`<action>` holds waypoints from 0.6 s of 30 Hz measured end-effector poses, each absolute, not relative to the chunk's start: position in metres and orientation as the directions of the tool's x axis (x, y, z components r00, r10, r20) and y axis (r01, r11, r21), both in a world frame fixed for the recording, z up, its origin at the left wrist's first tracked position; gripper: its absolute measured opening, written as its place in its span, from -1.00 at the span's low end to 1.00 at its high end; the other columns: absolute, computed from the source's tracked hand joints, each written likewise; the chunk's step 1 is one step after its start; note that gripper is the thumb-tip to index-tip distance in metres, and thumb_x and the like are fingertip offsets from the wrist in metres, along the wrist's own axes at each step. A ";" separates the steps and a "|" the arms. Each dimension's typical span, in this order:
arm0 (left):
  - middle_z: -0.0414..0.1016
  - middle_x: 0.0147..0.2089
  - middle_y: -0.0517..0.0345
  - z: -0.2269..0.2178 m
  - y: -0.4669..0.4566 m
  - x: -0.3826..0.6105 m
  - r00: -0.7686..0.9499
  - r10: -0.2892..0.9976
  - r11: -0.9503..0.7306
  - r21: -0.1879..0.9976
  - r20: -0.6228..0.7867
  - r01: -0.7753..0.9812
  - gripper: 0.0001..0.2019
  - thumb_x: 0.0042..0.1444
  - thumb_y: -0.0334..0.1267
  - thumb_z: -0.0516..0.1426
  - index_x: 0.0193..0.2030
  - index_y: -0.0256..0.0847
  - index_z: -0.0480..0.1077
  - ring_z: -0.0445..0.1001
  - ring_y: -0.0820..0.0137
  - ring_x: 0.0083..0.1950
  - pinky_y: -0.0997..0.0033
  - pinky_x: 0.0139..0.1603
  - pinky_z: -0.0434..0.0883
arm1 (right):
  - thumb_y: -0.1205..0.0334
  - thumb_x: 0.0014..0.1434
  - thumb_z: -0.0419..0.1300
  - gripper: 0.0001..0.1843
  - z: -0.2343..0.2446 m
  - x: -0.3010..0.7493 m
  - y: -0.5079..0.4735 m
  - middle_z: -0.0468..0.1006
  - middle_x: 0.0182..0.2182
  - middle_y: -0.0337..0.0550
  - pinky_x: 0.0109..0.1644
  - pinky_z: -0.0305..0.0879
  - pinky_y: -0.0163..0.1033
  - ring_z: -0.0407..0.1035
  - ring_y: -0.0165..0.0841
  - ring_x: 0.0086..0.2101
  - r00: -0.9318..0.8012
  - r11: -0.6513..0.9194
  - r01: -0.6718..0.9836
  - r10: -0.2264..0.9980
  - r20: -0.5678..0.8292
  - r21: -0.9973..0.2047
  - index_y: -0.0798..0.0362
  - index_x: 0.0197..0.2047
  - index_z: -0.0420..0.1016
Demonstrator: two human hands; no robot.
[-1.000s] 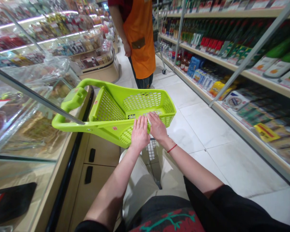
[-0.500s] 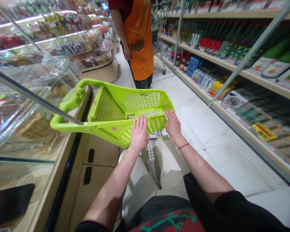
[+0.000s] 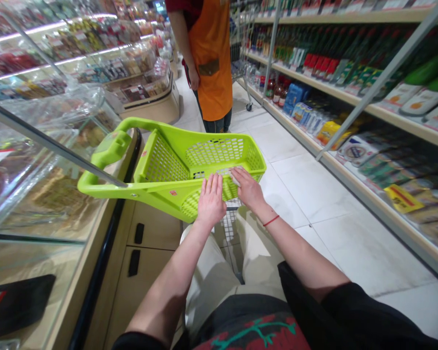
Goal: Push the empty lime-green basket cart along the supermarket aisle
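A lime-green plastic shopping basket (image 3: 168,160) with perforated walls and a long handle lies tilted in front of me, its handle end over the counter on the left. My left hand (image 3: 210,201) rests flat on the basket's near wall, fingers stretched out. My right hand (image 3: 248,188) lies on the near rim just to the right, fingers curled over something small and pale that I cannot make out. A red string circles my right wrist. My legs in light trousers are below.
A glass food display counter (image 3: 40,160) runs along the left. Shelves of bottles and packets (image 3: 350,97) line the right. A person in an orange apron (image 3: 211,58) stands ahead in the tiled aisle, with a wire trolley (image 3: 241,58) behind.
My right hand slid out to the basket's right corner, then came back left along the rim beside my left hand. The left hand stayed put.
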State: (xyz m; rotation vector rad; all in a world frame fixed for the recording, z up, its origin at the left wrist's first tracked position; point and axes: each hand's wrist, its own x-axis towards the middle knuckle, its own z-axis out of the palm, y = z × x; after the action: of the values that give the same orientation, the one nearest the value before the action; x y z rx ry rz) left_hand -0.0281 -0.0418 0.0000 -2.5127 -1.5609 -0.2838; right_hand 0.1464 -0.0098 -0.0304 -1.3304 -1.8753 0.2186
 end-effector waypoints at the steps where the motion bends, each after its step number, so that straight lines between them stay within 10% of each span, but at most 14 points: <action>1: -0.08 0.59 -0.26 0.000 -0.042 -0.028 0.432 0.868 -0.435 -0.044 0.245 0.899 -0.12 0.05 -0.35 0.10 0.52 -0.57 -0.06 -0.10 0.03 0.61 -0.05 0.61 -0.14 | 0.65 0.05 0.01 -0.24 -0.033 0.159 -0.009 0.45 0.31 0.03 0.49 0.14 0.02 0.21 -0.24 0.37 -0.082 0.402 0.725 0.856 0.510 -0.559 0.14 0.32 0.42; 10: -0.07 0.59 -0.25 0.005 -0.044 -0.025 0.419 0.878 -0.424 -0.030 0.231 0.905 -0.12 0.05 -0.34 0.10 0.52 -0.57 -0.06 -0.12 0.03 0.61 -0.04 0.61 -0.15 | 0.62 0.01 0.03 -0.25 -0.044 0.190 -0.006 0.47 0.28 0.10 0.47 0.18 0.08 0.25 -0.17 0.35 0.161 0.192 0.758 0.871 0.464 -0.624 0.18 0.29 0.44; 18: -0.05 0.58 -0.28 0.004 -0.043 -0.028 0.432 0.872 -0.436 -0.037 0.229 0.899 -0.15 0.07 -0.32 0.09 0.51 -0.56 -0.03 -0.08 0.02 0.60 -0.07 0.60 -0.13 | 0.61 0.11 -0.03 -0.30 -0.025 0.104 -0.016 0.43 0.31 0.16 0.51 0.10 0.02 0.13 -0.19 0.41 -0.084 0.395 0.717 0.867 0.491 -0.574 0.29 0.32 0.39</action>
State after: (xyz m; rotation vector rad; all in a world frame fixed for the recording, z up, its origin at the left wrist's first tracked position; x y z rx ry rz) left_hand -0.0276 -0.0428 0.0036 -2.5258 -1.5745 -0.2642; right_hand 0.1043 -0.0161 -0.0250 -1.3687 -1.8435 0.2336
